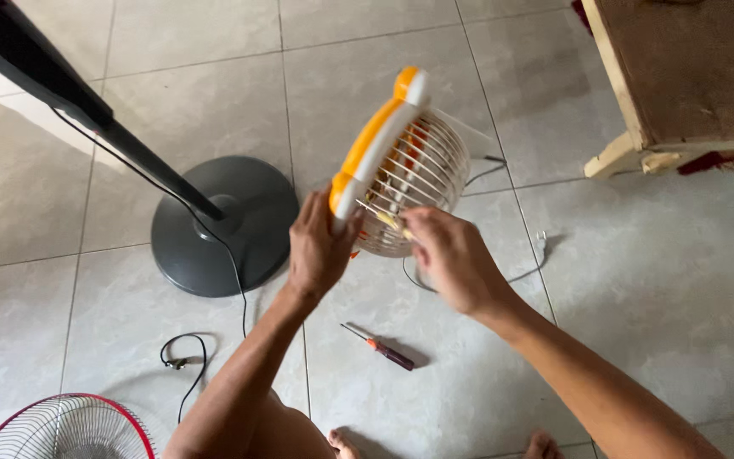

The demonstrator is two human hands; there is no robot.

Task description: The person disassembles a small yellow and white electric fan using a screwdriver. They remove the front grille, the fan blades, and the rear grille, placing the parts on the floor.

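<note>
The left hand (320, 246) grips the small orange fan (397, 161) held above the tiled floor (639, 280); the right hand (452, 255) pinches what seems a yellow tool (386, 219) at its grille. Steadying the frame keeps the tip seated.

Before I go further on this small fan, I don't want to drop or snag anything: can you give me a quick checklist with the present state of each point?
1. Left hand grips the orange-and-white fan at its rim: ok.
2. Right hand is at the wire grille, pinching a small yellowish piece: ok.
3. Fan held off the floor, tilted: ok.
4. Fan cord unplugged, plug lying on the tiles: ok.
5. Screwdriver lies on the floor below the hands, within view: ok.
6. Grille fasteners loosened: cannot tell.
</note>
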